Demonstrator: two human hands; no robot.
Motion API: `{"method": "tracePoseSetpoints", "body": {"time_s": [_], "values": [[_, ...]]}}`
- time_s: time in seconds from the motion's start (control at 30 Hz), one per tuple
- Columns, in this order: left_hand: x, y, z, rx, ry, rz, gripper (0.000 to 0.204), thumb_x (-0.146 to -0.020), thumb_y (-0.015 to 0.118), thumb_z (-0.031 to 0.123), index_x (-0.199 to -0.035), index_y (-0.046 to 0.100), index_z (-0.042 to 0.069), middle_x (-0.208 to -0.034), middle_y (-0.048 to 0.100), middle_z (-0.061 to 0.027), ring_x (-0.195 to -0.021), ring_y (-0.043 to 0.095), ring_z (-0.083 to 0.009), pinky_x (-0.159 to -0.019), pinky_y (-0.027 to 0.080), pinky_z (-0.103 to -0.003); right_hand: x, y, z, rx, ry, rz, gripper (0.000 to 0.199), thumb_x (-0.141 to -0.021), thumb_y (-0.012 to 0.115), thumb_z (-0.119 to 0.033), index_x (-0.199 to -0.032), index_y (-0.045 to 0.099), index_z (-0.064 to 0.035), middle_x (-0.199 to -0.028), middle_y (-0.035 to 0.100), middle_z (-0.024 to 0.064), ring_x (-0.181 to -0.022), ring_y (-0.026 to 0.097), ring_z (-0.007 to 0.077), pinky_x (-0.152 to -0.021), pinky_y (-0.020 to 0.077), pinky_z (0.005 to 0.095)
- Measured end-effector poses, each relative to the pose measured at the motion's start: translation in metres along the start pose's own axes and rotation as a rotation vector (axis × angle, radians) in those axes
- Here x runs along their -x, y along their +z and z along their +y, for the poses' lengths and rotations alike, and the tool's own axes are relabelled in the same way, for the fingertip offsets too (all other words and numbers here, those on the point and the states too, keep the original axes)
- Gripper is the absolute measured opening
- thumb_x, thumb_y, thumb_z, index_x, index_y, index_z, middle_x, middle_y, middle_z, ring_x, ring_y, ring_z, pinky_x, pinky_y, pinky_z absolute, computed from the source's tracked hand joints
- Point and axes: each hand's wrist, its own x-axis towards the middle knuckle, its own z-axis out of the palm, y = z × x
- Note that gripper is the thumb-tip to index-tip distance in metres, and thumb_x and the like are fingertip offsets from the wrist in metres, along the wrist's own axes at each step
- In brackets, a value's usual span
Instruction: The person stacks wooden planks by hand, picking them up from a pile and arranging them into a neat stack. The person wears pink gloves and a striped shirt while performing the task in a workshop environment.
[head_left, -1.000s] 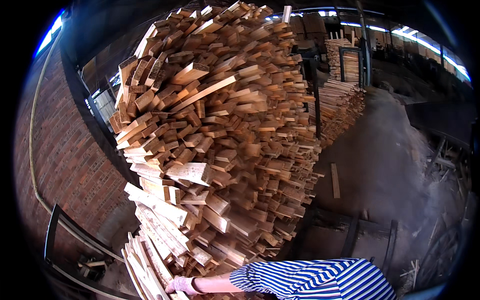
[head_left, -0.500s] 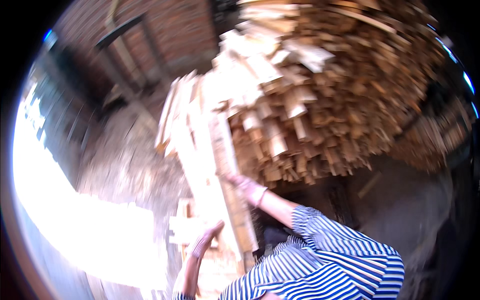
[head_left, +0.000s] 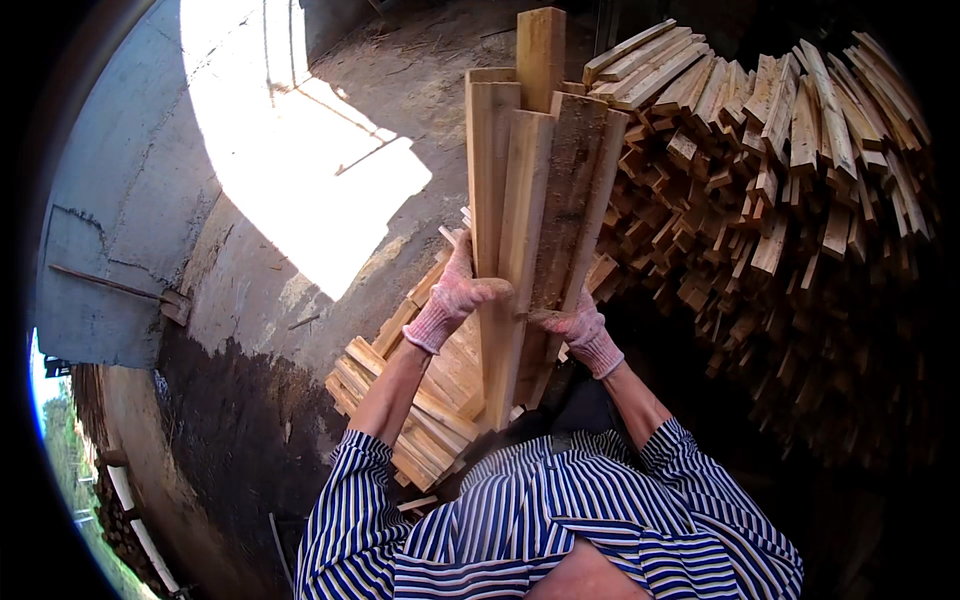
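Note:
A bundle of long wooden planks stands out in front of my body, its far ends pointing away from me. My left hand, in a pinkish knitted glove, grips the bundle's left side with the thumb laid over the top. On the right side my right hand, gloved alike, clasps the planks, its thumb also on the upper face. One squarer piece sticks out beyond the others at the far end. Below the bundle lies a stack of shorter wooden pieces, partly hidden by my left forearm.
A large heap of cut wood strips rises at the right, its ends facing me. Bright sunlight falls on the floor at the upper left. A grey wall runs along the left, with a thin stick against it.
The view has swung, bringing the wood heap to the right. Both hands, earlier apart on planks lying by the heap, now hold a bundle between them in front of me.

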Motion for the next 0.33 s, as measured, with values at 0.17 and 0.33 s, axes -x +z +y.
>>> {"method": "tracePoseSetpoints", "body": {"time_s": [0.17,0.33], "values": [[0.065,-0.085,0.020,-0.058,-0.073,0.090,0.083,-0.064,0.094,0.004,-0.136,0.053,0.006,-0.121,0.068,-0.0079,-0.111,0.066,-0.0200,-0.091,0.058,-0.035,-0.048,0.062,0.003,0.193,0.341,-0.234,0.114,-0.065,0.091,-0.037,-0.154,0.029,-0.0036,-0.139,0.055,0.0193,-0.127,0.056,0.0275,-0.107,0.0475,0.0367],[0.146,-0.190,-0.128,-1.124,-0.070,0.149,0.108,-0.067,0.096,0.028,-0.153,0.034,0.010,-0.159,0.035,-0.0146,-0.145,0.037,-0.0221,-0.117,0.036,-0.046,-0.082,0.099,0.045,0.572,0.193,-0.632,0.115,-0.074,0.084,-0.036,-0.162,0.014,-0.0142,-0.164,0.025,0.0157,-0.150,0.028,0.0300,-0.122,0.0278,0.0342]]}}
